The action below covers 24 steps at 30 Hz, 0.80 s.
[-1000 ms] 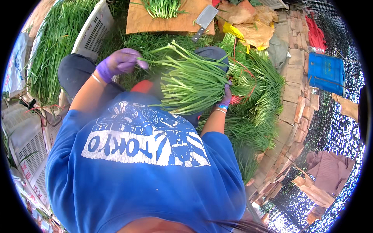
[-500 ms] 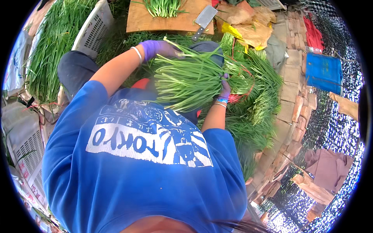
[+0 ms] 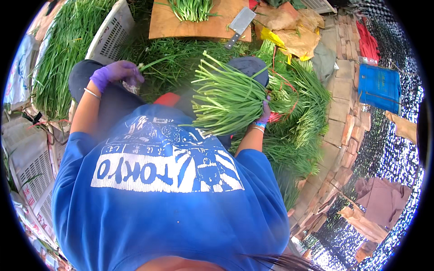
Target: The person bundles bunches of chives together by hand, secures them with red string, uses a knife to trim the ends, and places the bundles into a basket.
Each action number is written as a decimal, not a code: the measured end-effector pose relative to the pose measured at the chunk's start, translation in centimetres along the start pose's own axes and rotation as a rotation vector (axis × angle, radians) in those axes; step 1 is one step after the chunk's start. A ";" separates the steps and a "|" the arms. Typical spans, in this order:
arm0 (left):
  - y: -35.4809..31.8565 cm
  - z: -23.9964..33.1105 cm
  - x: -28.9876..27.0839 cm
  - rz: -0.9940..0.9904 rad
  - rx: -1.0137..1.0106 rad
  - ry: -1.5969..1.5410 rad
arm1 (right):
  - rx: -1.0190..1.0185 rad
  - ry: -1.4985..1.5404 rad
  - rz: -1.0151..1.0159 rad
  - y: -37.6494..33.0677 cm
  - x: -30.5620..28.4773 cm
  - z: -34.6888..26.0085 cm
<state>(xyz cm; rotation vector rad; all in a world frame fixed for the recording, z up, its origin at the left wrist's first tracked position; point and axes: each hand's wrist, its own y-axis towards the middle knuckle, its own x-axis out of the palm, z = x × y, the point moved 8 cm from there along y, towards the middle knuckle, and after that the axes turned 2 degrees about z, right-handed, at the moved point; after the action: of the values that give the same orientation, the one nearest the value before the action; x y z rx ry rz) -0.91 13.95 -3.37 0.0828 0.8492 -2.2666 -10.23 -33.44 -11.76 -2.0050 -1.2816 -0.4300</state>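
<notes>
Right hand (image 3: 266, 109) grips a fanned bundle of slender stalks (image 3: 230, 98), left hand (image 3: 118, 73) a thin green sprig (image 3: 153, 63).

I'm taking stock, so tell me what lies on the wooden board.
On the wooden board, green stalks and a cleaver show. Anything beneath them is hidden; the board's far end is out of frame.
</notes>
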 end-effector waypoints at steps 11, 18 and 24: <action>12.4 6.9 10.3 -0.178 0.277 -0.512 | 0.047 -0.012 -0.116 0.7 4.9 0.1; 6.9 8.2 13.7 -0.319 0.062 -0.835 | 0.022 -0.005 -0.045 1.1 0.8 0.5; 5.3 8.9 13.1 -0.382 0.180 -0.901 | -0.031 -0.038 -0.143 0.3 1.4 -0.5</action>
<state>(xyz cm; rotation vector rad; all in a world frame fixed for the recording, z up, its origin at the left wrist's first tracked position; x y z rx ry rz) -5.81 -2.03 -3.08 -1.0156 0.1774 -2.3400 -9.32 -32.93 -10.69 -1.9620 -1.4560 -0.4846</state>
